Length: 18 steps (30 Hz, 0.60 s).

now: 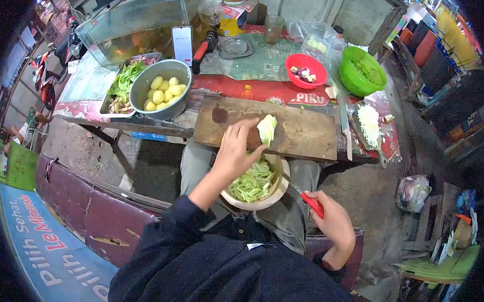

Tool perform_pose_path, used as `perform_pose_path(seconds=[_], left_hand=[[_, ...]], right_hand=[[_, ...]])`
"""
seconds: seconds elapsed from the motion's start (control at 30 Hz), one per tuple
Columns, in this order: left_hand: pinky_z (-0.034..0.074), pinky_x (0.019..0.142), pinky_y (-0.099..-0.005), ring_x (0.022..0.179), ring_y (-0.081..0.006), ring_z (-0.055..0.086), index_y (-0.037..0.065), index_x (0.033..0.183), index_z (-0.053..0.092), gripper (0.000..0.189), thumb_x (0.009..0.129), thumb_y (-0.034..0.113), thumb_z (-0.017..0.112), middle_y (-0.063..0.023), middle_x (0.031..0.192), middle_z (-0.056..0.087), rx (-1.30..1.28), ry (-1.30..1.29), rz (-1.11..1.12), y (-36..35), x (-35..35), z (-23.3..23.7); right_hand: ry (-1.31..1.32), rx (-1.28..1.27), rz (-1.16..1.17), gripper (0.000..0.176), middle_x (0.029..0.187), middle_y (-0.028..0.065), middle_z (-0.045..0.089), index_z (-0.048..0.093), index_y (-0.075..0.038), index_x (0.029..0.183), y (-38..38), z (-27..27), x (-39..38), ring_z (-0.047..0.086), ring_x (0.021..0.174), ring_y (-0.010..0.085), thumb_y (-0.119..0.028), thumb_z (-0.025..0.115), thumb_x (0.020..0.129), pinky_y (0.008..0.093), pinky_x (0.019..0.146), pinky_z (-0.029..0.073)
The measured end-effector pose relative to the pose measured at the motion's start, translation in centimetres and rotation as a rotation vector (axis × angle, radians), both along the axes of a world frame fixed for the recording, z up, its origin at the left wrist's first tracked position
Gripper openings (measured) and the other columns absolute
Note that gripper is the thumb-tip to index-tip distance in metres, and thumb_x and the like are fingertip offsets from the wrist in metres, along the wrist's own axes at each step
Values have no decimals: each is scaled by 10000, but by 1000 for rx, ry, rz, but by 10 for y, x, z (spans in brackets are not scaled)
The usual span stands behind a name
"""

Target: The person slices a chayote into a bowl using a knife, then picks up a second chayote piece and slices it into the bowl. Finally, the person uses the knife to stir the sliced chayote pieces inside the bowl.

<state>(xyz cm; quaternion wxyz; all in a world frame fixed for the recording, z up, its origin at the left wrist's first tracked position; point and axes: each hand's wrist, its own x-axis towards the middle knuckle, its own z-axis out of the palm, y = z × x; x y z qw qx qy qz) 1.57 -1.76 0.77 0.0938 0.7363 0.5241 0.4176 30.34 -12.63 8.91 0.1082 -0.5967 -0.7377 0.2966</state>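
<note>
My right hand [333,222] is closed round the red handle of a knife [314,205], its blade pointing up and left over the rim of a bowl. That pale bowl [281,191] rests in my lap, full of sliced light-green cabbage [250,182]. Over the front edge of the wooden cutting board [307,133] reaches my left hand [234,150], fingers and thumb apart. Just right of its fingertips, a pale green-white chunk of cabbage [266,130] sits on the board.
Left of the board stand a metal pot [186,97] of peeled potatoes and a tray [114,114] of greens. Behind are a phone [182,45], a red basket [322,73] and a green basket [382,84]. Another knife [346,128] lies right, beside shredded white vegetable [368,124].
</note>
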Motion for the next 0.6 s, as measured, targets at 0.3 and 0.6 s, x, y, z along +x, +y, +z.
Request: perform_pose_path(seconds=[0.3,0.6], left_hand=[[481,1042,-414,1210,-346,619,63,1387,578,639,812,177,834,-173,1302,643,-228,-69,-263,52,-10,-15],[446,1099,-458,1285,-413,556,19,1463,504,781,811,270,852,-244,1374,592,-105,18,-87,31,11,-23]], right_hand=[[23,-21,1,390,1181,171,697,609,-117,1277,-4,-14,0,651,1088,403,-108,696,897,455,889,529],[-29,-35,18,436,1142,153,701,568,-200,1317,5,-30,-2,666,1042,404,-140,675,899,489,859,545]])
